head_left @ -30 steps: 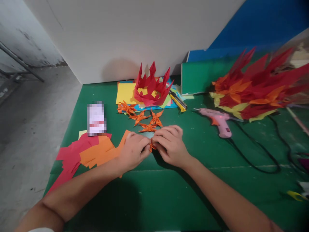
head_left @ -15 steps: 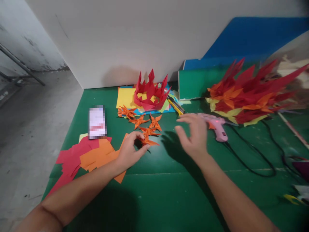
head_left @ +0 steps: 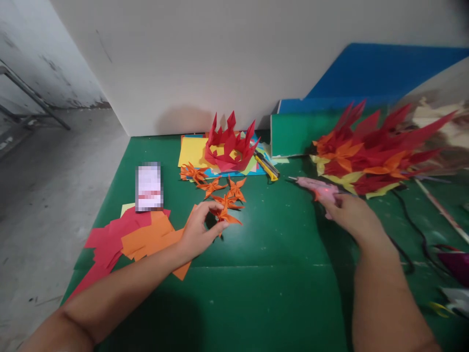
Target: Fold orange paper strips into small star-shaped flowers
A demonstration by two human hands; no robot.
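My left hand (head_left: pixel 203 226) pinches an orange folded-paper flower (head_left: pixel 229 218) between thumb and fingers, at the near end of a loose group of such flowers (head_left: pixel 212 186). On the right, my right hand (head_left: pixel 353 215) is closed round the handle of a pink hot glue gun (head_left: pixel 317 186); some of its fingers are hidden behind the handle. The gun's nozzle points left and a small red light glows on its body. Behind the flowers, a red folded-paper crown (head_left: pixel 230 151) with tall points rests on a stack of coloured paper.
Red paper pieces (head_left: pixel 120 234) and orange ones (head_left: pixel 150 234) lie at left below a phone (head_left: pixel 148 187). A yellow utility knife (head_left: pixel 267 167) lies beside the paper stack. Far right stands a larger red, orange and yellow paper piece (head_left: pixel 381 151), with a black cord (head_left: pixel 414 215) near it.
My right hand has moved right from beyond the flowers and taken hold of the hot glue gun, which has shifted slightly. The left hand stays on the same paper flower.
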